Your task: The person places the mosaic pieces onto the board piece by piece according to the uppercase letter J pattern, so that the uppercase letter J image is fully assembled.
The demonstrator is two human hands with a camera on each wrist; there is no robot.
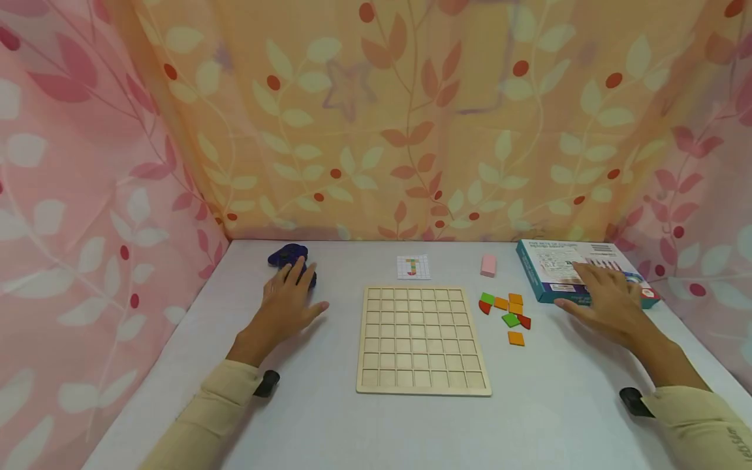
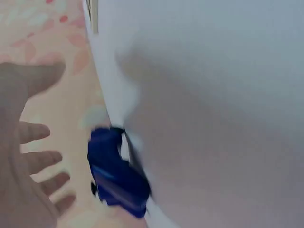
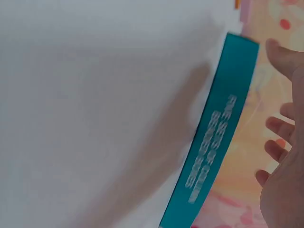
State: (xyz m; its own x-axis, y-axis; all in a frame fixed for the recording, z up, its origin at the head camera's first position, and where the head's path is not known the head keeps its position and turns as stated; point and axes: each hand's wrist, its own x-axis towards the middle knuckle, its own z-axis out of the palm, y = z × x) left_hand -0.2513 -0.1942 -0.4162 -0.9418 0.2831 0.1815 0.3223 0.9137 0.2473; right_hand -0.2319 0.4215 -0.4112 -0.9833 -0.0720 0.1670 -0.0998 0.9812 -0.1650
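Observation:
My left hand point(image 1: 288, 301) is spread near a dark blue curved object point(image 1: 288, 254) at the back left, partly covering it in the head view. In the left wrist view this glossy blue object point(image 2: 116, 173) is apart from the fingers, and its kind is unclear. On the right, my right hand point(image 1: 608, 301) hovers by a teal and white printed box point(image 1: 555, 261), fingers spread and holding nothing. Between the hands lies a square wooden grid board point(image 1: 418, 339). Beside it are several small tiles: orange squares point(image 1: 516, 339), green ones point(image 1: 510, 320) and red pieces point(image 1: 484, 307).
Behind the board lies a small paper card point(image 1: 413, 267) with a coloured J-like figure on a grid. A pink block point(image 1: 488, 266), like an eraser, lies to its right. Patterned curtains point(image 1: 376, 130) border the white table point(image 1: 317, 424) at the back and sides.

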